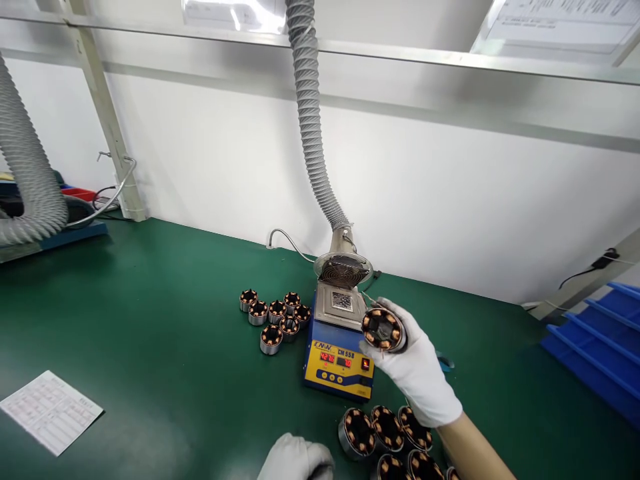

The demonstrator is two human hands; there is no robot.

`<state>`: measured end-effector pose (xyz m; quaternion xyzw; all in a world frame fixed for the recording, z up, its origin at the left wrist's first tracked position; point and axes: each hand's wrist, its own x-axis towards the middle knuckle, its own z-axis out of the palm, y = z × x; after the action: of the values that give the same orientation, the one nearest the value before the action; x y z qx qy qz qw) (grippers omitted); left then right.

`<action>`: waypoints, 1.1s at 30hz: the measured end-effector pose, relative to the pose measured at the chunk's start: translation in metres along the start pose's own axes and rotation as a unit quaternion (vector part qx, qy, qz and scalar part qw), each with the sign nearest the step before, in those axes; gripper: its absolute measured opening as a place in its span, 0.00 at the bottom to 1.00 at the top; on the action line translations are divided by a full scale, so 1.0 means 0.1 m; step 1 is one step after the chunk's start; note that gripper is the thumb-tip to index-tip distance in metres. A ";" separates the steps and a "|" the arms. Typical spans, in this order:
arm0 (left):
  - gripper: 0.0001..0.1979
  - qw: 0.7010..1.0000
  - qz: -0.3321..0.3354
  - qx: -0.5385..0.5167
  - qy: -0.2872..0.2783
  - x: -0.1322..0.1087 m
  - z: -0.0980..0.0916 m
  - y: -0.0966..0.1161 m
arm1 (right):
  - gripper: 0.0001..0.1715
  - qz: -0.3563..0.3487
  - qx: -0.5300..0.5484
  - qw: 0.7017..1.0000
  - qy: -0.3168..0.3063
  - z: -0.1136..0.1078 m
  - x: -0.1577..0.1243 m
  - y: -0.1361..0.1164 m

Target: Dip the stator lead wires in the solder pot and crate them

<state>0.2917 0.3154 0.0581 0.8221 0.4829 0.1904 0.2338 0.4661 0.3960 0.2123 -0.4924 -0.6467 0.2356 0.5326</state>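
At solder pot edge, R hand grips stator; mat open left.

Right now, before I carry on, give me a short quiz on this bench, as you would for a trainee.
1. True or false: the right hand holds a stator close to the pot.
2. Multiple choice: how many stators stand in the cluster left of the pot? A) three B) seven C) twelve
3. Open: what hangs right above the pot?

Key: 1 true; 2 B; 3 the fume hose, with its intake over the pot.
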 end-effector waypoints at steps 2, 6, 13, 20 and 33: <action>0.09 0.993 -0.071 -0.090 0.011 -0.01 -0.13 0.08 | 0.31 -0.058 -0.048 0.997 0.010 0.02 -0.10 0.04; 0.12 0.951 -0.129 -0.278 0.033 0.01 -0.45 0.28 | 0.28 -0.126 -0.100 0.987 0.007 0.02 -0.23 0.11; 0.15 0.844 -0.053 -0.534 0.006 0.24 -0.91 0.67 | 0.27 -0.205 -0.182 0.961 -0.029 -0.01 -0.30 0.05; 0.14 0.820 -0.082 -0.567 -0.010 0.37 -0.95 0.75 | 0.38 -0.149 -0.182 0.961 -0.143 -0.05 -0.43 -0.10; 0.08 0.936 -0.063 -0.345 0.034 0.20 -0.87 0.46 | 0.36 0.276 0.208 0.894 -0.284 -0.01 -0.29 -0.10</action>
<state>0.2866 0.3312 0.1570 0.6518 0.4459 0.3579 0.4983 0.4616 0.3661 0.2083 -0.4410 -0.5447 0.6322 0.3304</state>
